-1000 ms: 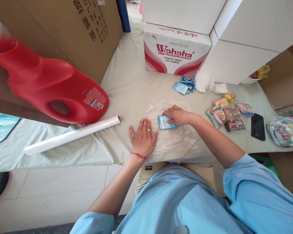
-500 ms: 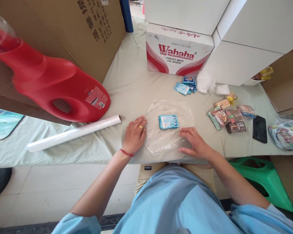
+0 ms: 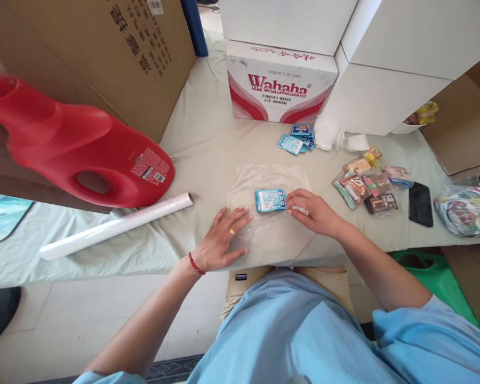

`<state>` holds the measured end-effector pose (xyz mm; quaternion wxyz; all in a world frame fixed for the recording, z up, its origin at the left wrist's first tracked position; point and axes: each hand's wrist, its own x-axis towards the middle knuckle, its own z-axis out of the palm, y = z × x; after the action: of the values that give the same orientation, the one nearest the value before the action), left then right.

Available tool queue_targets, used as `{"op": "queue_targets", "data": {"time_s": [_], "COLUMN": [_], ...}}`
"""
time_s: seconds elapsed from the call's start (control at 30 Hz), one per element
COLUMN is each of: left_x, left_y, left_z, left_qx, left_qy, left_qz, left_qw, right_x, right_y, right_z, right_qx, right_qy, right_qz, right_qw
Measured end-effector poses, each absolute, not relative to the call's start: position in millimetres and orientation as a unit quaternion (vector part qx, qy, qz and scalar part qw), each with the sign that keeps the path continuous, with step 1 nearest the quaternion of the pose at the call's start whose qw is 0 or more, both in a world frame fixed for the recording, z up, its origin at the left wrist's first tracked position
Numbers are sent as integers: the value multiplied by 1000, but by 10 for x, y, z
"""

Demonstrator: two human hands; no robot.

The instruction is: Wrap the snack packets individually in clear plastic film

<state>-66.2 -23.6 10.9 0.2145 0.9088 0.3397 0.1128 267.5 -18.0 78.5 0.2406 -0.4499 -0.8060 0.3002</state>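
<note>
Cloth edge: I see the near edge of the cloth [image 3: 208, 133] on the body side of the blue packet [image 3: 269, 200].
Left hand [image 3: 220, 241]: fingers spread, gripping nothing I can see, left and nearward of the packet, over the clear film [image 3: 278, 234].
Right hand [image 3: 317, 213]: fingers bent at the packet's right end; I can't tell whether they grip anything.
Packet: flat on the film, nearer the right hand.
Room: I get cloth leftward from the packet to the white roll [image 3: 118, 226], and beyond it to the Wahaha box [image 3: 280, 88].
</note>
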Motion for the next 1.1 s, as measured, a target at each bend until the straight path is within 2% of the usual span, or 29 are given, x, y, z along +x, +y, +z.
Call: {"op": "queue_targets", "data": {"time_s": [0.17, 0.33, 0.47, 0.6, 0.73, 0.87, 1.0, 1.1], "left_x": [-562, -464, -437, -450, -273, 128, 435, 502], "left_y": [-124, 205, 369, 295, 58, -18, 90, 128], "left_z": [47, 62, -54, -45, 209, 366, 270, 190], "left_qx": [870, 749, 682, 631, 692, 838, 877, 875], "left_qy": [407, 557, 652, 678, 579, 430, 443, 462], "left_qz": [163, 242, 290, 375, 429, 336, 164, 95], "left_qw": [225, 265, 163, 30, -42, 22, 85, 109], "right_x": [2667, 2702, 2684, 2666, 2655, 2512, 2329, 2296], "right_y": [257, 611, 739, 750, 875, 1136, 1312, 1343], "right_z": [788, 621, 490, 489, 625, 646, 537, 525], "right_qx": [-519, -580, -616, -634, -625, -597, -598, -593], "right_qy": [-756, -720, -731, -754, -773, -792, -786, -777], "right_qz": [332, 334, 272, 172, 105, 119, 157, 207], "right_qw": [222, 185, 106, 0, 28, 34, -23, -34]}}
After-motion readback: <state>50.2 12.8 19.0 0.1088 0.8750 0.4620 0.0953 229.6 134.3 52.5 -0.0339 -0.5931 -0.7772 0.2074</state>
